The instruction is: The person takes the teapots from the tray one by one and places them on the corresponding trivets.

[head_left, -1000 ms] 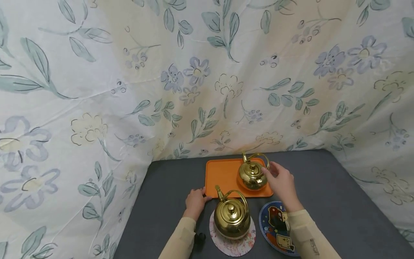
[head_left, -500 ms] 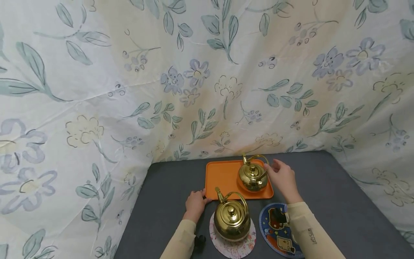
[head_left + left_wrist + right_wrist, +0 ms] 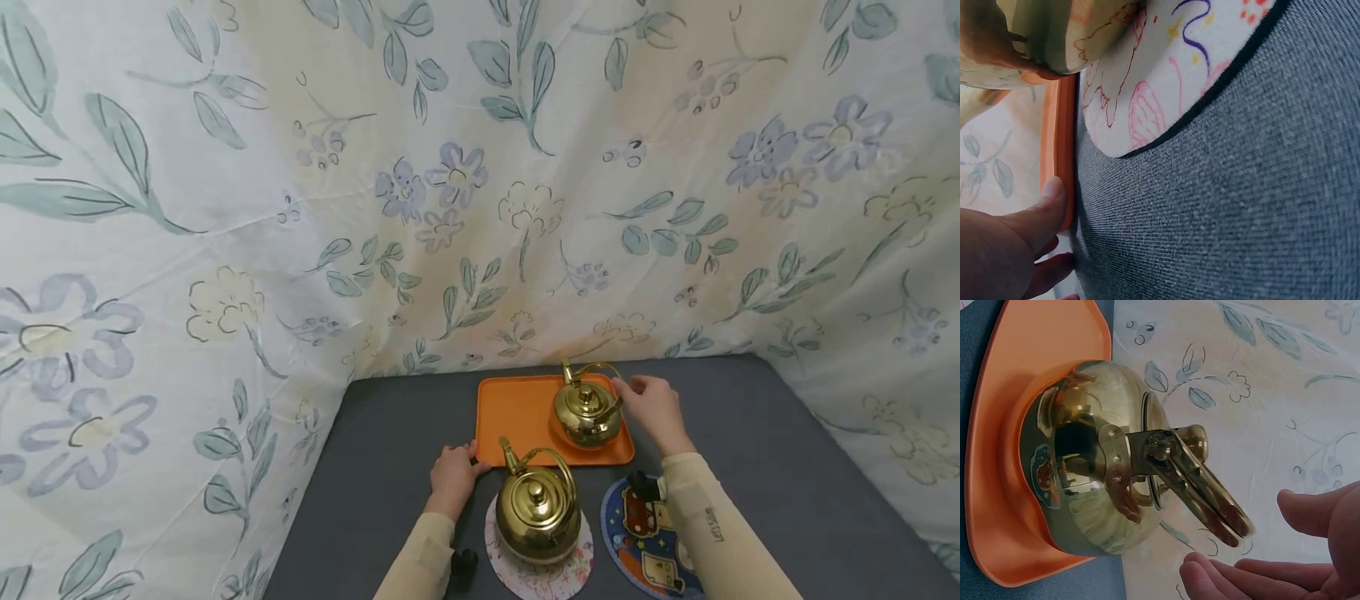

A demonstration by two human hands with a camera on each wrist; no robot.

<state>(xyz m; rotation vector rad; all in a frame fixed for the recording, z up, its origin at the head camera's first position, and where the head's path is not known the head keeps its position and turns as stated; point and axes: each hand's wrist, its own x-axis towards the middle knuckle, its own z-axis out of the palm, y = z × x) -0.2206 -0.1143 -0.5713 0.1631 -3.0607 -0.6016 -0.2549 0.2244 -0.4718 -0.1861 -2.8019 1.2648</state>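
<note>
A gold kettle (image 3: 587,414) stands at the right end of an orange tray (image 3: 517,408), its spout toward the back wall. My right hand (image 3: 654,408) is beside its handle, thumb and fingers apart. In the right wrist view that handle (image 3: 1210,500) leans into the space before my right hand (image 3: 1329,550). At the tray's near left corner, my left hand (image 3: 452,475) holds on, with the thumb (image 3: 1052,197) on the near rim and the fingers past the left end. Nearer me, a second gold kettle (image 3: 538,512) sits on a pink-and-white round mat (image 3: 551,579).
A blue round mat (image 3: 637,550) with cartoon figures lies partly under my right sleeve (image 3: 712,517). Dark grey cloth (image 3: 360,500) covers the table. Floral fabric (image 3: 465,208) hangs behind the tray and along both sides.
My right thumb and fingers have drawn back from the far kettle's body to beside its handle. The left hand stays at the tray's corner; both kettles stay put.
</note>
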